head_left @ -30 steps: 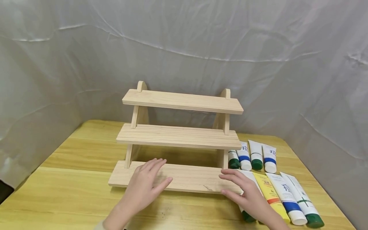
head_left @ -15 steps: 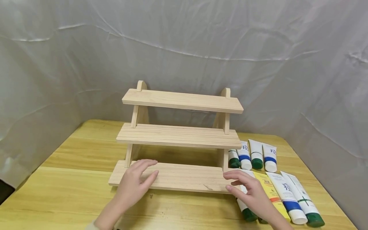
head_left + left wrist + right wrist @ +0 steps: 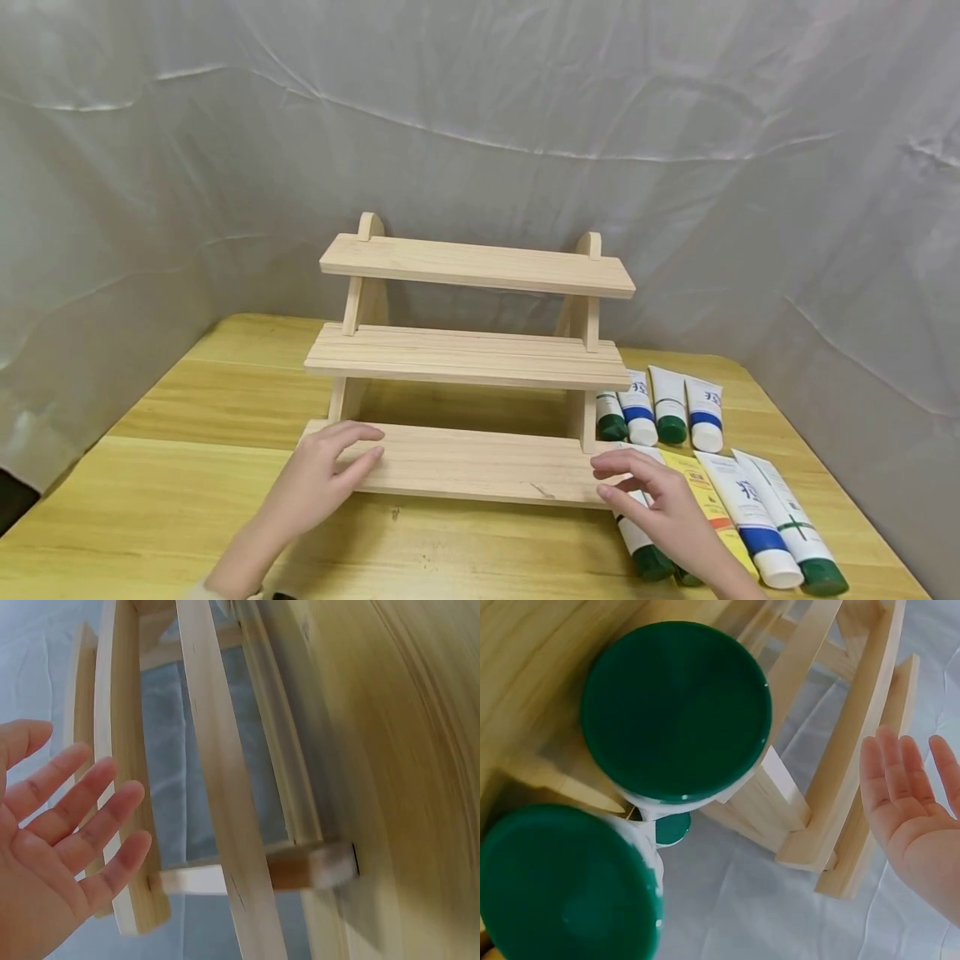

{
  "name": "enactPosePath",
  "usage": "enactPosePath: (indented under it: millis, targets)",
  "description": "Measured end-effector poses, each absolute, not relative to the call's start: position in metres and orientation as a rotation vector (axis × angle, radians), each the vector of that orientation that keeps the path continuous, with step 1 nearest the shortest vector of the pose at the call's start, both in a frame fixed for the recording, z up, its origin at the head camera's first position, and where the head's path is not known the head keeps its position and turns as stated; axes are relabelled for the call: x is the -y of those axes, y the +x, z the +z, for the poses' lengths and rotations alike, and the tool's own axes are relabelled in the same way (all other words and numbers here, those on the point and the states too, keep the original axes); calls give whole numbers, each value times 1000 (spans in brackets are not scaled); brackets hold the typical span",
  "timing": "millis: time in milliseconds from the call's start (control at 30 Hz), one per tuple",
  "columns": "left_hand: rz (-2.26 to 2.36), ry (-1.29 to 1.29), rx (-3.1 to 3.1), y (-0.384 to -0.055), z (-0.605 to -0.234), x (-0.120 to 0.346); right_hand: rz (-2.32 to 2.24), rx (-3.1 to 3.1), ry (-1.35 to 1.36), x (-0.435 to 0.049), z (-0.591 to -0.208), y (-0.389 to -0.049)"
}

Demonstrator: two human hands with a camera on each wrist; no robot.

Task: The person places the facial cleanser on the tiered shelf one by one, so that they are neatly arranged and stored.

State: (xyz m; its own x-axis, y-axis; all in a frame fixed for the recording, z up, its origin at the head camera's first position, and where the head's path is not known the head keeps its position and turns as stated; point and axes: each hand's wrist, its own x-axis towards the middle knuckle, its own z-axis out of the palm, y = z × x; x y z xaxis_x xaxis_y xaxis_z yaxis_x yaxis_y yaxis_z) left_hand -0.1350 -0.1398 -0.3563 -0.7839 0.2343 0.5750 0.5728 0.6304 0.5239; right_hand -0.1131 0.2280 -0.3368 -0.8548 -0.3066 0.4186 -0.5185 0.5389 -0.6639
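Note:
A pale wooden three-tier display rack [image 3: 465, 354] stands on the table in the head view. My left hand [image 3: 315, 479] is at the left end of its lowest shelf [image 3: 480, 467], overlapping that corner. In the left wrist view this hand [image 3: 71, 840] shows spread fingers and a bare palm beside the rack [image 3: 221, 765]. By the shelf's right end, my right hand [image 3: 660, 500] is held over a white tube with a green cap [image 3: 652, 564], its fingers gently bent and holding nothing. Green caps [image 3: 676, 712] fill much of the right wrist view, apart from the right hand [image 3: 911, 810].
Several squeeze tubes lie in two rows right of the rack, among them a yellow tube [image 3: 720, 521], a blue-banded white tube [image 3: 753, 512] and a green-capped white tube [image 3: 795, 525]. A grey cloth [image 3: 480, 108] hangs behind the wooden table [image 3: 187, 500].
My left hand has moved left from the middle-left of the lowest shelf to its left end. My right hand has shifted slightly right. Rack and tubes stay put.

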Motion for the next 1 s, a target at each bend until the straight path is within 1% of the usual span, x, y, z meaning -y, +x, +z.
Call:
enactPosePath:
  millis: [300, 667, 1000]
  targets:
    - [-1042, -593, 2520, -135, -356, 161, 1169, 2567, 652, -235, -338, -114]
    - [-1093, -594, 2593, -139, -358, 182, 1131, 2668, 495, -247, -335, -111]
    - [-1023, -577, 2650, -143, -361, 199, 1083, 2719, 386, -261, -334, -108]
